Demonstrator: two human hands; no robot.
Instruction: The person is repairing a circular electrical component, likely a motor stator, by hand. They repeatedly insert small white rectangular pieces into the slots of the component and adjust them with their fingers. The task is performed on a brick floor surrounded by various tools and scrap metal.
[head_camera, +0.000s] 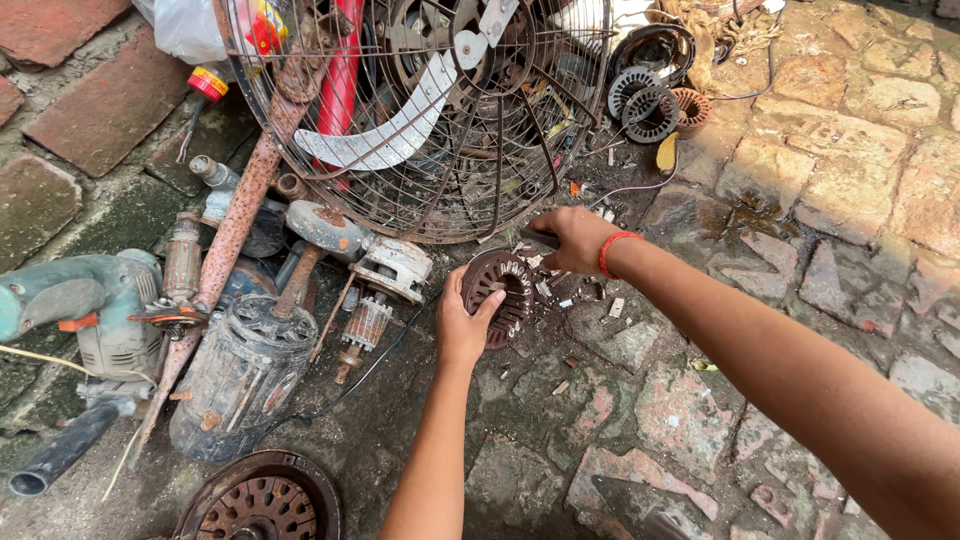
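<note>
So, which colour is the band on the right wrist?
Red; the wrist band shows in the head view.

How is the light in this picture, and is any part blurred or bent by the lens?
Head view: soft, even daylight, no hard shadows or glare; the left hand on the rusty ring and the right hand look sharp; the fan cage and brick floor curve toward the edges, a wide-lens bend.

Your left hand (462, 322) reaches up from the bottom of the view on a bare, nearly straight forearm, palm pressed to the rusty motor stator (502, 292), fingers curled over its rim. Your right hand (573, 237) comes in from the right, wrist bent down, fingertips pinched just above that stator.
</note>
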